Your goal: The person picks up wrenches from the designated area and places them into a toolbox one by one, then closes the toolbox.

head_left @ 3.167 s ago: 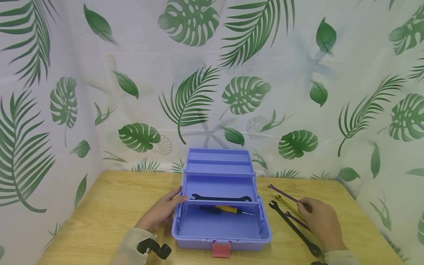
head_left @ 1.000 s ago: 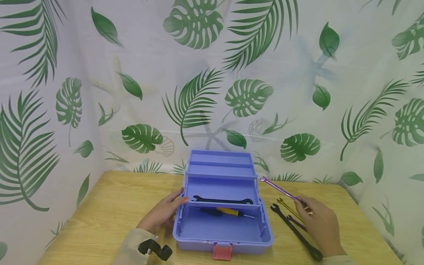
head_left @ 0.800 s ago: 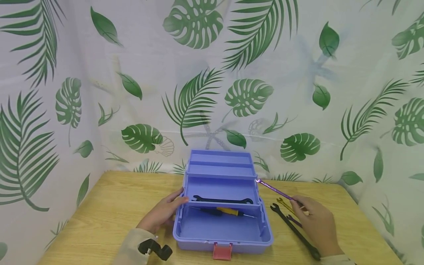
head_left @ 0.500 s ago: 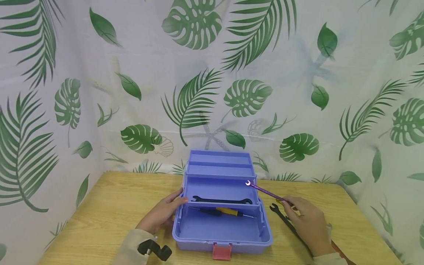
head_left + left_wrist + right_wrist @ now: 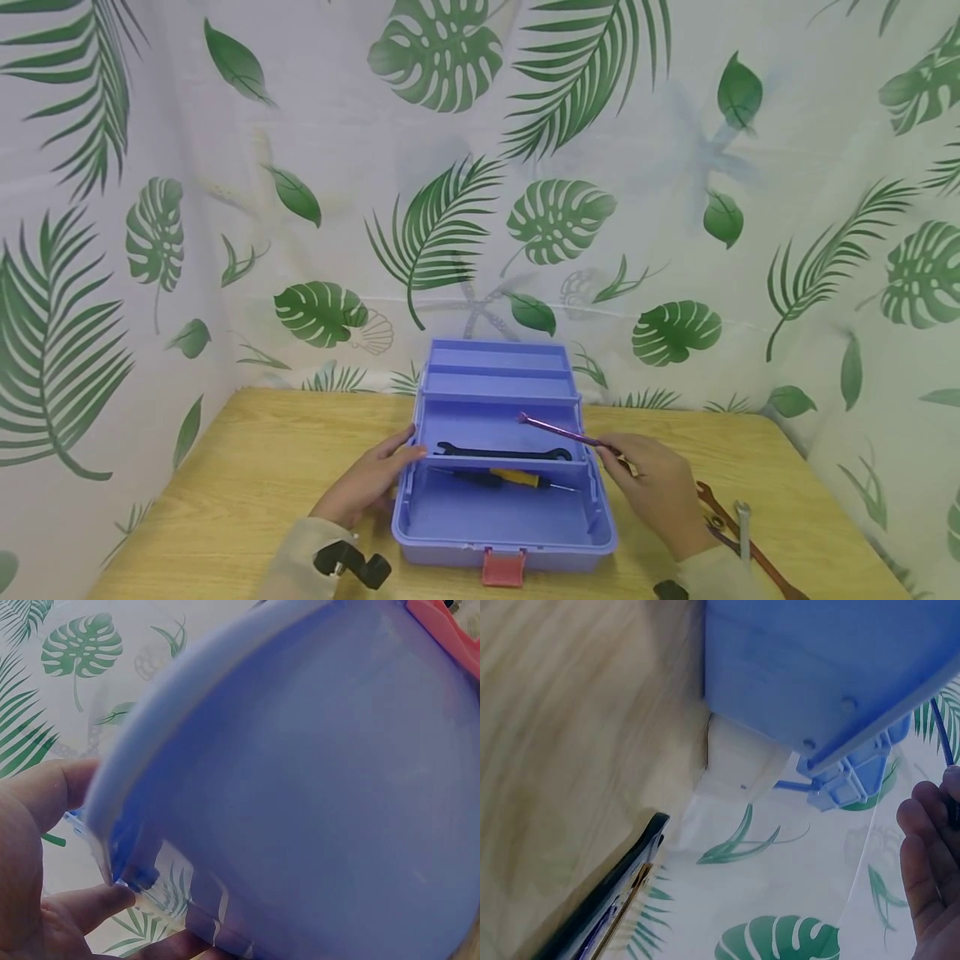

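My right hand [image 5: 656, 487] pinches a shiny purple wrench [image 5: 555, 428] by one end. The wrench's far end is over the lower step-out tray of the blue-purple toolbox [image 5: 502, 521]. My left hand [image 5: 367, 482] grips the toolbox's left side, its thumb at the rim [image 5: 150, 735] in the left wrist view. A black wrench [image 5: 506, 454] lies along the front of that tray. Below, in the main compartment, are a yellow-and-black screwdriver [image 5: 519, 477] and a black-handled one [image 5: 478, 477]. The right wrist view cuts off most of the right hand [image 5: 934, 855].
On the wooden table [image 5: 300, 433] right of the toolbox lie a copper-red wrench [image 5: 768, 571], a silver wrench [image 5: 743, 531] and others partly behind my right forearm. A dark wrench [image 5: 604, 892] shows in the right wrist view. The toolbox's pink latch [image 5: 502, 568] hangs at the front.
My right hand has lifted the purple wrench off the table and carried it left, so its end has gone from beside the toolbox to over the tray. My left hand has stayed put.
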Tool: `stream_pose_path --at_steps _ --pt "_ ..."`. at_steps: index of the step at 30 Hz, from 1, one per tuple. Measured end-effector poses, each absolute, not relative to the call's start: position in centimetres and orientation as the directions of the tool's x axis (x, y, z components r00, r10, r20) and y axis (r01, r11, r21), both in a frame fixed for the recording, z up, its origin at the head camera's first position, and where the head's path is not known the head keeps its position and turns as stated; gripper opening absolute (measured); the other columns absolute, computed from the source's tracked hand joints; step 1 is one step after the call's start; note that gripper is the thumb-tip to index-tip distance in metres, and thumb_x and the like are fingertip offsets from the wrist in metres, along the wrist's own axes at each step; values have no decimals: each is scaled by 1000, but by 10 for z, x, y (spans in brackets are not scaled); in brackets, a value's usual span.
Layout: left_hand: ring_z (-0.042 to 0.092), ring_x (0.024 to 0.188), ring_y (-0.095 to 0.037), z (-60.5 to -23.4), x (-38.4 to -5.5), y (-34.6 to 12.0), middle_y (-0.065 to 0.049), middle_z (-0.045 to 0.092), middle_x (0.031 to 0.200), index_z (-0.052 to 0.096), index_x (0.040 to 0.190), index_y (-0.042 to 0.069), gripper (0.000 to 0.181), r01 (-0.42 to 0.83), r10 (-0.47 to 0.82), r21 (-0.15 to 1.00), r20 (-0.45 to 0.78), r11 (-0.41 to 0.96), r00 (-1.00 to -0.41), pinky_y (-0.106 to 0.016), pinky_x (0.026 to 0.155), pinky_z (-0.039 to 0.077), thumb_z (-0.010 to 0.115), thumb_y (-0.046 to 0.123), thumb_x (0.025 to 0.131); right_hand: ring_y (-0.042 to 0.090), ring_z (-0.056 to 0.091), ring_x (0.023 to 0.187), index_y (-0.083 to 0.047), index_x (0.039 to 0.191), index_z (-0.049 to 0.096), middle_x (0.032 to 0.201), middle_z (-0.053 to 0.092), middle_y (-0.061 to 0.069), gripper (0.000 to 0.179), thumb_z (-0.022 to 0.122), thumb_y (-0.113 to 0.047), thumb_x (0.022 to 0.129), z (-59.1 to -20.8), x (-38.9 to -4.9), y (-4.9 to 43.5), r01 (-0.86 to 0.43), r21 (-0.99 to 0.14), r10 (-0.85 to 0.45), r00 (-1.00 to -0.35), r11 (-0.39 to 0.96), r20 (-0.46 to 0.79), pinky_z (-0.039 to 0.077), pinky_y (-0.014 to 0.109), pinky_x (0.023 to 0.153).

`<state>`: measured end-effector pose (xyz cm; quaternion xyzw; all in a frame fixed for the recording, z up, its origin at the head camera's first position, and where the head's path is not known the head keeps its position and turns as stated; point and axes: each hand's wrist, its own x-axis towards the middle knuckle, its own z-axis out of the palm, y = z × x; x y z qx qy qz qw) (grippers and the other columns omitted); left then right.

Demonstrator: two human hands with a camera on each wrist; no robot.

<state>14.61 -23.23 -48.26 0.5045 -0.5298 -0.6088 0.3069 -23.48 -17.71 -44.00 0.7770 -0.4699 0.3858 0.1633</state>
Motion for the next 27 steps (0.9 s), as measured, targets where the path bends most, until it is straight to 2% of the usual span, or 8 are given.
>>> stream_pose_path --at_steps 5,12,17,27 --pt "47 123 -42 -484 146 -233 -21 29 151 30 149 26 78 -176 -911 956 -280 -236 -301 -51 81 53 62 56 85 14 68 83 -12 95 74 91 72 -1 20 78 -16 76 -435 -225 -183 -835 -83 -595 314 -544 740 54 32 66" --pt "49 120 -43 -485 146 -233 -23 31 149 30 149 26 79 -162 -916 960 -267 -227 -299 -53 78 53 62 56 84 15 68 86 -13 95 74 93 72 -2 17 75 -18 79 -427 -213 -193 -801 -47 -598 405 -597 691 55 34 72" --pt "50 120 -43 -485 146 -233 -23 31 149 30 149 25 79 -156 -917 962 -262 -224 -301 -53 79 53 61 56 84 13 68 81 -15 93 74 88 72 -4 16 76 -18 78 -425 -207 -202 -775 -5 -572 462 -632 678 55 33 69" --pt "48 122 -44 -483 147 -232 -22 30 150 29 150 25 80 -140 -910 961 -272 -239 -314 -53 79 53 62 56 84 8 64 73 -16 88 72 81 69 -8 11 77 -17 78 -419 -193 -212 -761 37 -585 528 -648 616 54 29 65"
